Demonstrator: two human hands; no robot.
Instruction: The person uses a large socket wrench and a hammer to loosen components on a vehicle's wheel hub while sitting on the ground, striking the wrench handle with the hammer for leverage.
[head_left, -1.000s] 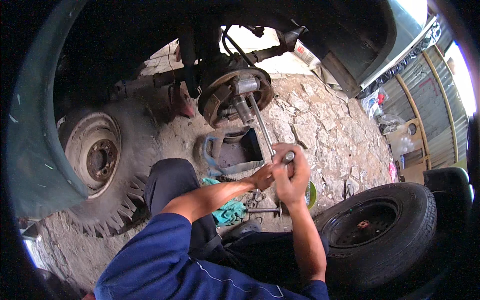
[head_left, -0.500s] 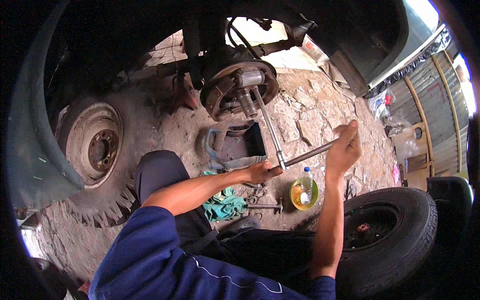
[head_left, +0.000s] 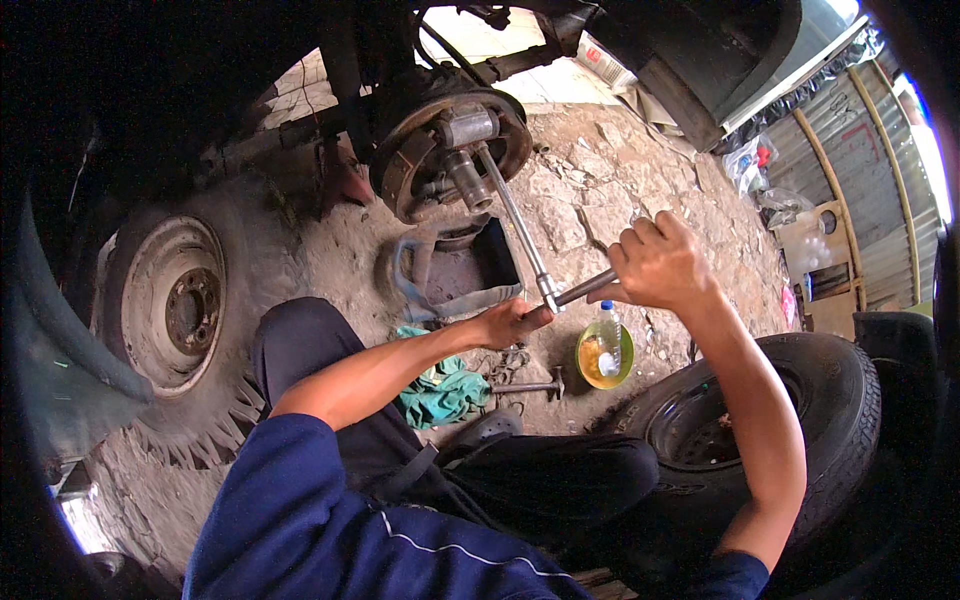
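A long shiny metal rod (head_left: 517, 225) runs from the rusty brake assembly (head_left: 400, 195) down toward me. It meets a dark metal bar (head_left: 585, 288) lying crosswise at its near end. My right hand (head_left: 662, 262) is closed round the bar's right part, knuckles up. Left of the joint, my left hand (head_left: 505, 325) grips the bar's other end between thumb and fingers. A cylindrical metal hub part (head_left: 468, 182) sticks out of the brake assembly beside the rod's far end.
Below the brake assembly sits a cut-open plastic container (head_left: 510, 270). Nearer are a green bowl (head_left: 625, 375) with a clear bottle (head_left: 609, 330), a hammer (head_left: 530, 387) and a teal cloth (head_left: 440, 392). A wheel (head_left: 150, 330) stands left; a tyre (head_left: 850, 440) lies right.
My right hand has gone from the bar's far right end with raised fingers to a curled grip. Its forearm has swung outward to the right. My left hand still holds the bar.
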